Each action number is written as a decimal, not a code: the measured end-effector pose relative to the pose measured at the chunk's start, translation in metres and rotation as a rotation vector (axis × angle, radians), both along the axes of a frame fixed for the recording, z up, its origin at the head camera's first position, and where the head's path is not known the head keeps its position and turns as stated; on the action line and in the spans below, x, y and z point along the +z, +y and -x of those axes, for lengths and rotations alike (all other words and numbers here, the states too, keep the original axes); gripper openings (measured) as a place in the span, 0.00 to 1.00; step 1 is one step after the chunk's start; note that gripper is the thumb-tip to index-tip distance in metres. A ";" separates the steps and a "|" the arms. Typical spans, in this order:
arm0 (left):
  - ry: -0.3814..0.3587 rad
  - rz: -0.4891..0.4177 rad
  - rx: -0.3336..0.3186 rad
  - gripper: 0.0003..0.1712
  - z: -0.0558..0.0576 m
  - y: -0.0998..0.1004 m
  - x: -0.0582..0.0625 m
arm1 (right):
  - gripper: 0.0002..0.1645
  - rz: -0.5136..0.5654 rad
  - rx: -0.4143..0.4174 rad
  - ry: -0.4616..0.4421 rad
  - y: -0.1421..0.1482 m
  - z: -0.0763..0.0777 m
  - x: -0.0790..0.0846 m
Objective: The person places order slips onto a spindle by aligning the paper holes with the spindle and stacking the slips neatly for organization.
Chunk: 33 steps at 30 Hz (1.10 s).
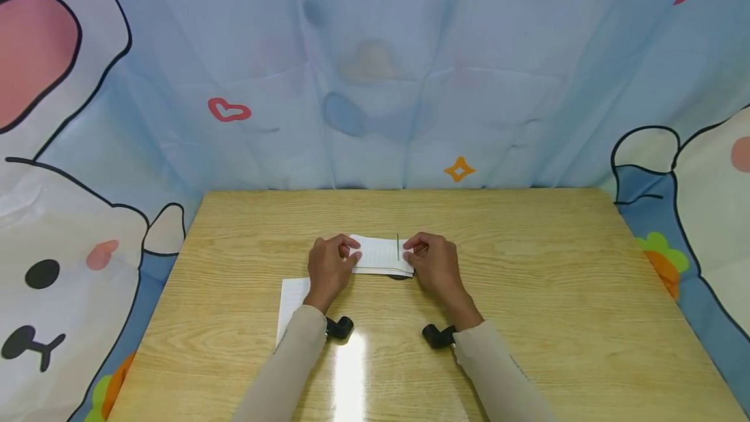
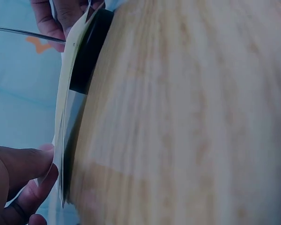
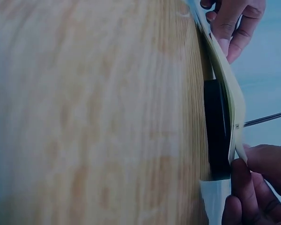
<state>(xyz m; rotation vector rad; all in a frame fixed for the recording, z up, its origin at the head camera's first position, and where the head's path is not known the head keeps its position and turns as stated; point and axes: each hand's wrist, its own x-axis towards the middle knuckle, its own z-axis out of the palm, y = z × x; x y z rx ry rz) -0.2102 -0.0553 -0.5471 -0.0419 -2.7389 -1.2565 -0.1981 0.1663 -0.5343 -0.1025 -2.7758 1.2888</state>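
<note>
A thin metal spike (image 1: 398, 247) rises through white lined paper (image 1: 375, 254) near its right end. Beneath the paper is the spike's black base (image 3: 217, 129), which peeks out at the near edge in the head view. Several layers of paper show edge-on in the left wrist view. My left hand (image 1: 331, 267) pinches the paper's left end between thumb and fingers. At the right end, close beside the spike, my right hand (image 1: 436, 267) pinches the paper the same way. The sheets bow slightly over the base (image 2: 91, 51).
Another lined sheet (image 1: 290, 299) lies on the wooden table (image 1: 545, 279) at the left, partly covered by my left forearm. A printed curtain (image 1: 375, 83) hangs behind the table and at both sides. A black wrist camera (image 1: 438, 336) sits at my right cuff.
</note>
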 end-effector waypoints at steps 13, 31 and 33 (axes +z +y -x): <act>0.035 0.092 -0.013 0.05 -0.001 0.004 0.000 | 0.06 -0.107 -0.025 -0.033 0.003 0.001 0.003; 0.013 0.122 -0.035 0.08 -0.009 -0.001 0.007 | 0.06 -0.126 -0.025 -0.019 0.004 -0.002 -0.001; 0.033 0.100 -0.030 0.09 -0.011 -0.003 0.010 | 0.06 -0.115 -0.024 -0.013 0.005 -0.004 0.002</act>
